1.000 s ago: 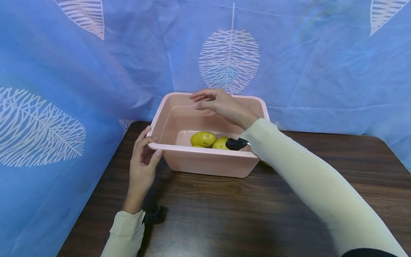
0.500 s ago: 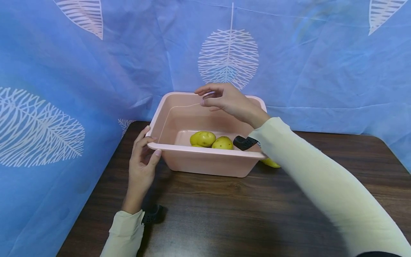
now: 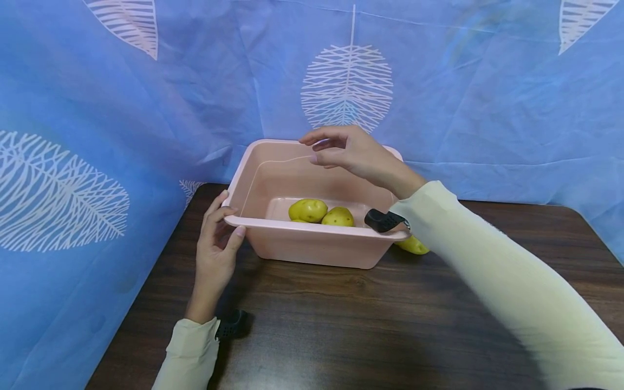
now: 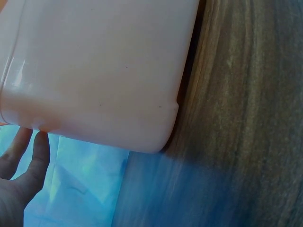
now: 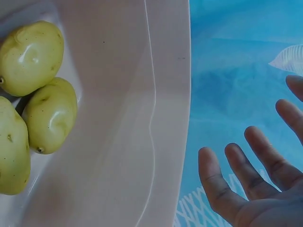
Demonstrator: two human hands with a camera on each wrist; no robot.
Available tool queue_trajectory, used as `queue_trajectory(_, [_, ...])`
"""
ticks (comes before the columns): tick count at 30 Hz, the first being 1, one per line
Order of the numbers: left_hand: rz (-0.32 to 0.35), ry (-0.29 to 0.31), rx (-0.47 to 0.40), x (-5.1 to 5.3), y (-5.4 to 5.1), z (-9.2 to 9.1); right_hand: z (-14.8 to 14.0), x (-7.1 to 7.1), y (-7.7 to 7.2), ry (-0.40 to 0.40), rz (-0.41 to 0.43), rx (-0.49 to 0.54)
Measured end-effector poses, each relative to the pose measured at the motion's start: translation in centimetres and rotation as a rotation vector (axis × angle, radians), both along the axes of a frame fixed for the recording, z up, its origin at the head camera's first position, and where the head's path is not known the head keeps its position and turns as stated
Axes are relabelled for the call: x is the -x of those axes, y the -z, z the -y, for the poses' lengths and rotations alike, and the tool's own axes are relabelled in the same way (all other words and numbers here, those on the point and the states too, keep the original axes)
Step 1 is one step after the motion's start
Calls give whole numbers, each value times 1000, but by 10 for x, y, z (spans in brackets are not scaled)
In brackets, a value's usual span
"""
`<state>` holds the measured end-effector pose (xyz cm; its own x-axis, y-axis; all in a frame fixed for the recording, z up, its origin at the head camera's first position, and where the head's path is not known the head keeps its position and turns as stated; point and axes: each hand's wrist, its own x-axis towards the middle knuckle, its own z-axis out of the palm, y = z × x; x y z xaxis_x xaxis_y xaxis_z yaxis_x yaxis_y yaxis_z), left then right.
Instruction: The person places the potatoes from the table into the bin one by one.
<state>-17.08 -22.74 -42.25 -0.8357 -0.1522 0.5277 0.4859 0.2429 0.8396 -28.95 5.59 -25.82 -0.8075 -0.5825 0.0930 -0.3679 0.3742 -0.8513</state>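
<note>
A pink plastic basin [image 3: 312, 244] stands on the dark wooden table. My left hand [image 3: 215, 252] holds it by the near left corner, thumb against the front wall and fingers at the left side. In the left wrist view, fingertips [image 4: 41, 142] touch the basin's wall. Above the basin's far part hovers my right hand [image 3: 358, 154], apart from the rim and holding nothing. Its fingers look spread and loosely bent in the right wrist view. Three yellow potatoes [image 5: 49, 116] lie together on the basin floor. Another yellow potato [image 3: 413, 245] shows outside, partly hidden behind the basin's near right corner.
The brown table [image 3: 361, 325] extends to the front and right of the basin. Blue cloth [image 3: 463, 97] with white leaf prints hangs close behind the basin and along the left. A black wrist strap [image 3: 382, 220] hangs over the basin's near rim at the right.
My right hand has moved slightly to the right and up over the basin. Its sleeve now uncovers more of the potato outside. The left hand and basin stay put.
</note>
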Motion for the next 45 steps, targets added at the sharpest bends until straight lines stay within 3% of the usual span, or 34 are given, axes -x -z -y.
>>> queue_trajectory(13, [-6,-6,8,-1,0,0,-25,-22,-6,18,-75,-40])
queue_trajectory(32, [-23,-10,30,1,1,1,-66,-58,-10,151,-49,-25])
queue_trajectory(39, [-16,-14,27,0,1,2,-82,-70,-9,166,-113,-77])
queue_trajectory(45, [-17,-8,21,0,2,2,-96,-80,-2,159,-167,-44])
